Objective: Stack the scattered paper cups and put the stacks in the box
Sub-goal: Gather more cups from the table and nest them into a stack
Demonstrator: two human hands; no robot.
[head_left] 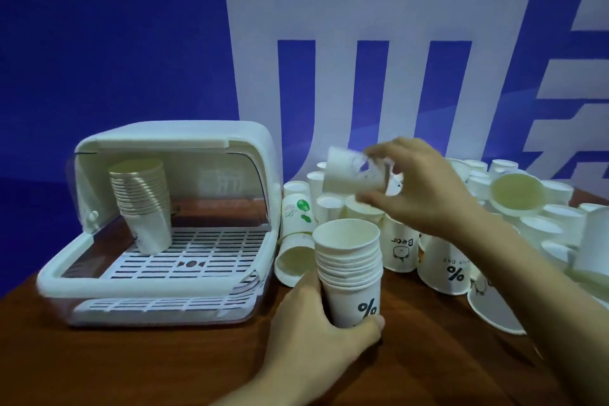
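My left hand [316, 336] grips the base of an upright stack of white paper cups [349, 267], the bottom one printed with a percent sign. Above it my right hand [425, 188] holds a single white cup [346, 171] tilted on its side, just over the stack's mouth. At the left stands the white box [99, 277] with its clear lid raised. One leaning stack of cups [141, 201] stands inside it on the slotted tray. A heap of loose cups [534, 227] covers the table to the right, some upright, some upside down.
A brown wooden table [164, 369] carries everything. A blue wall with large white lettering [379, 43] rises right behind the box and the cups. Loose cups [296, 217] lie between the box and my stack, one on its side.
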